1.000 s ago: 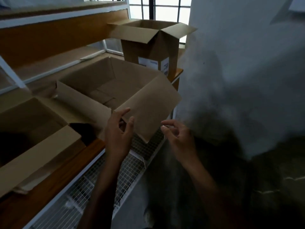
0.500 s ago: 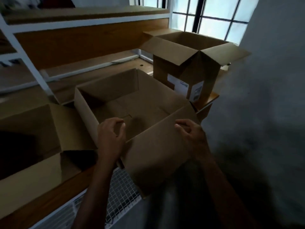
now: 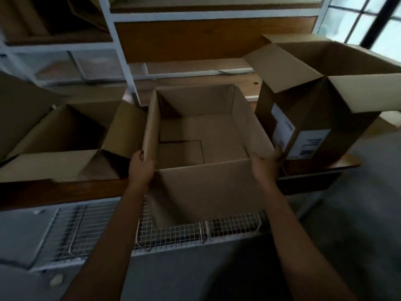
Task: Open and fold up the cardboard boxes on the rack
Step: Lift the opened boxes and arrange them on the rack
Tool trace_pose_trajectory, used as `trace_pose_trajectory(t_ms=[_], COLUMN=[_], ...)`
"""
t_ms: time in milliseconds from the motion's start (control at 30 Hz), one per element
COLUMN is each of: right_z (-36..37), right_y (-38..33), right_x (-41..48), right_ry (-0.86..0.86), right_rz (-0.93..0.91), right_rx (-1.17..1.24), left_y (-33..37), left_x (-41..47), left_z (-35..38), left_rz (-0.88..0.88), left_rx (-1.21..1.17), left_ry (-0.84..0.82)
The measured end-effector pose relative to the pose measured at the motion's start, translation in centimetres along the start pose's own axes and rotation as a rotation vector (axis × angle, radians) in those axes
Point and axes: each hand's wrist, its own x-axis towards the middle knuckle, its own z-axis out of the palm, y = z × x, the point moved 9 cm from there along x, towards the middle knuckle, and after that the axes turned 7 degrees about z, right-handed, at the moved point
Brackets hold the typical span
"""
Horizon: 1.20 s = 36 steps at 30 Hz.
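Head view: both hands have moved from the front flap (image 3: 206,192) out to the near corners of the middle box (image 3: 208,135), which sits open on the rack shelf (image 3: 65,190). The left hand (image 3: 141,167) and right hand (image 3: 268,165) each grip a side wall. Judgement: collapsing the box comes next.

We find three boxes on the wooden shelf (image 3: 54,190): left box (image 3: 65,135), middle box (image 3: 208,135) seemingly overhanging the front edge, labelled box (image 3: 321,118) rightmost.

The middle box (image 3: 206,187) is matt brown cardboard; shelf (image 3: 65,192) smooth wood; frame (image 3: 121,61) white-painted metal; mesh (image 3: 173,235) wire.
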Motion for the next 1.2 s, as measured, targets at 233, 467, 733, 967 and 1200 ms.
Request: trace_pose_trajectory(t_ms=[233, 467, 733, 967, 1200], right_z=[-2.9, -7.7, -8.9, -13.3, -19.5], right_y=[3.7, 9.9, 12.2, 11.7, 12.5], right_x=[-2.0, -4.3, -7.7, -5.3, -2.6], right_ry=[0.05, -0.104, -0.357, -0.383, -0.383], right_rz=[0.107, 0.273, 0.215, 0.056, -0.033], right_rx=[0.202, 0.255, 0.081, -0.017, -0.047], left_y=[-1.2, -4.9, -6.4, -5.1, -5.4], left_x=[-5.6, -13.2, -21.5, -27.9, -36.1], left_z=[-1.0, -3.1, -5.2, -2.7, 1.7], left_rz=[-0.116, -0.134, -0.13, -0.139, -0.153], left_rx=[-0.152, -0.158, -0.183, -0.148, -0.162], left_ry=[0.025, 0.1, 0.156, 0.271, 0.437])
